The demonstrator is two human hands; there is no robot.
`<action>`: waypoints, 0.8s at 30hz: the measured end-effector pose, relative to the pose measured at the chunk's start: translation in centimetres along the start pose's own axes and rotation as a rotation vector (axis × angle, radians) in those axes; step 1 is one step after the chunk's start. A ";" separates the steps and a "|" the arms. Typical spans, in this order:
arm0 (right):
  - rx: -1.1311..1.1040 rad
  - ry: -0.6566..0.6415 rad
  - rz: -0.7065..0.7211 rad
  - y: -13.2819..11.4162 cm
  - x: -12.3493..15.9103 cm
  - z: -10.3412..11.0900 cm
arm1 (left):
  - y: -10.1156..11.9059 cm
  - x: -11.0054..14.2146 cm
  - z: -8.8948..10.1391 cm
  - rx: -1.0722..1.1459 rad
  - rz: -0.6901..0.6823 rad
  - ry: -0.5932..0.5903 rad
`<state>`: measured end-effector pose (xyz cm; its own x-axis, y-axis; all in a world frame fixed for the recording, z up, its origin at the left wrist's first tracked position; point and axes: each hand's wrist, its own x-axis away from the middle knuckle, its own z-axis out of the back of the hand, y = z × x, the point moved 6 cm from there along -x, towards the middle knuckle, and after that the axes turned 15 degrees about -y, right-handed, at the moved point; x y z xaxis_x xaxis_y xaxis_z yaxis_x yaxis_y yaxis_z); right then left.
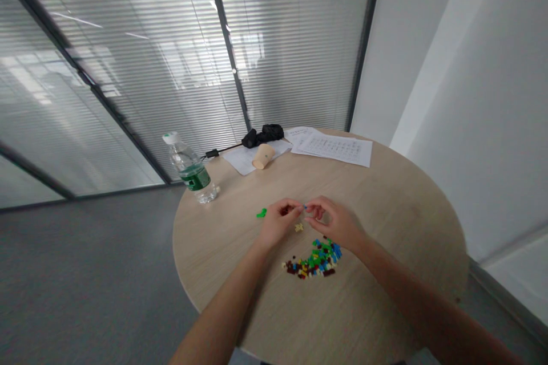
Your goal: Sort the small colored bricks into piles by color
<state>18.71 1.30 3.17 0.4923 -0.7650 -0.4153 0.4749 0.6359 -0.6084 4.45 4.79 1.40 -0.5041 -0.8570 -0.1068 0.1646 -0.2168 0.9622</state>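
My left hand (280, 221) and my right hand (336, 222) come together above the middle of the table. A tiny blue toy brick (305, 207) shows between their fingertips, and both hands are closed on it. Part of it is hidden by the fingers. Just below the hands lies a small cluster of pale yellow bricks (298, 228). A bright green piece (261, 213) sits to the left of my left hand. Nearer to me spreads a loose pile of small bricks (314, 259) in green, blue, brown, red, yellow and white.
The round wooden table (406, 228) holds a plastic bottle with a green label (196, 177) at left. Toward the back are a tan paper cup (262, 156), a black bundled object (269, 133) with a cable, and printed sheets (338, 147). Blinds and a white wall stand behind.
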 end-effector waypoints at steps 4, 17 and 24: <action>0.072 0.041 0.052 -0.4 -0.1 -0.1 | 0.0 -0.1 -0.7 0.070 0.011 -0.049; 0.287 0.055 0.011 1.6 -0.6 0.5 | -0.2 0.0 0.2 -0.257 -0.026 0.075; 0.440 -0.040 -0.179 5.3 -1.5 -0.2 | 2.3 0.8 -1.8 -0.807 -0.266 -0.189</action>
<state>20.37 5.82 0.45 0.3978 -0.8676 -0.2983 0.8147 0.4836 -0.3200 5.99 2.72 3.08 -0.7318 -0.6544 -0.1903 0.5361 -0.7252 0.4321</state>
